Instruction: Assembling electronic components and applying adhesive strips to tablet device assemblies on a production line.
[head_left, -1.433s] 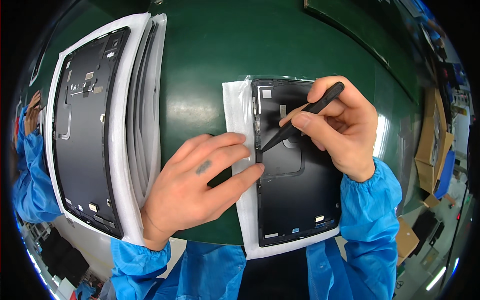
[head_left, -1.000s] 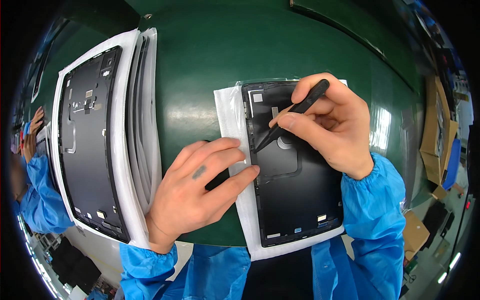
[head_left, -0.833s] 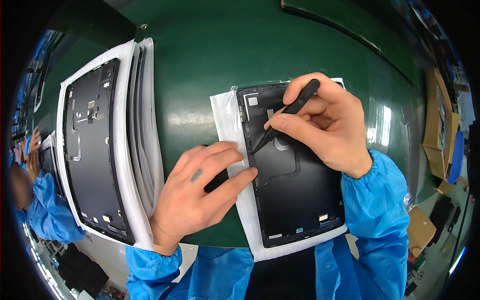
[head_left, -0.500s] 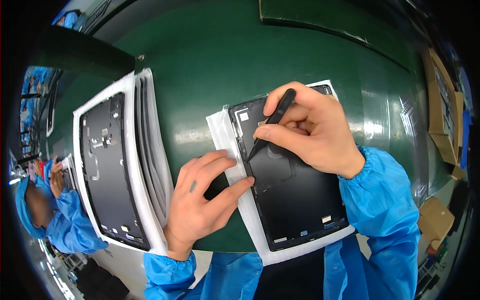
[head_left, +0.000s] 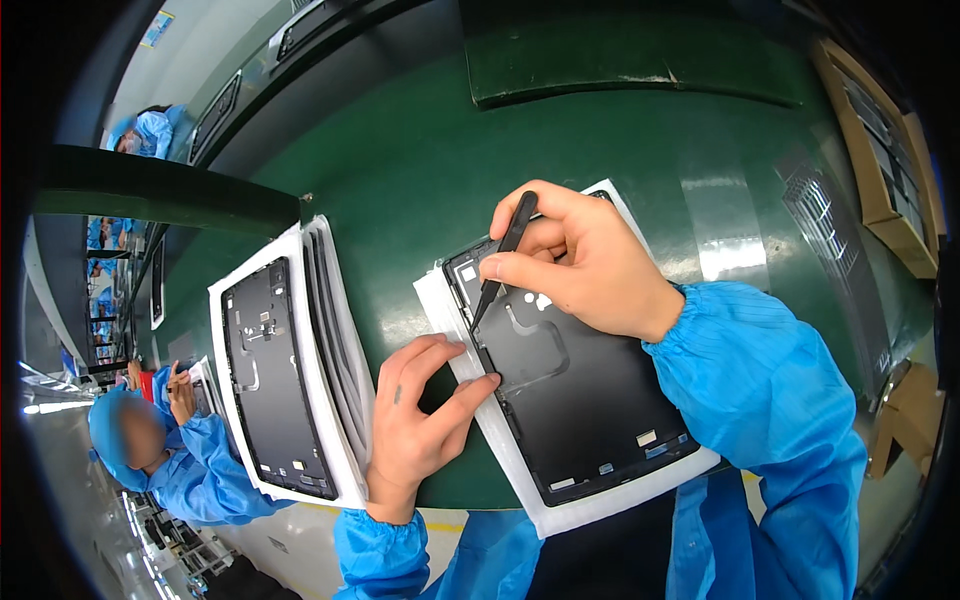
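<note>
A black tablet back shell point(head_left: 590, 400) lies on a white foam sheet point(head_left: 535, 515) in front of me. My right hand point(head_left: 585, 265) pinches black tweezers point(head_left: 513, 237) like a pen, their tip down at the shell's left edge. Along that same edge rests my left hand point(head_left: 425, 415), its thumb and forefinger spread and their tips touching the rim, with nothing seen in the fingers. A curved, loop-shaped strip point(head_left: 562, 350) shows on the shell's inner face. Part of the shell's far end is hidden by my right hand.
To the left stands a stack of foam-wrapped shells with another black shell point(head_left: 280, 400) on top. An open cardboard box point(head_left: 875, 160) stands at the right. A raised dark green ledge point(head_left: 620, 60) crosses the far side. A co-worker in blue point(head_left: 205, 470) sits at far left.
The whole view has shifted, so the left stack sits further right in it. The tweezers' tip has moved along the shell's left edge toward its far end. My left hand stays at the edge.
</note>
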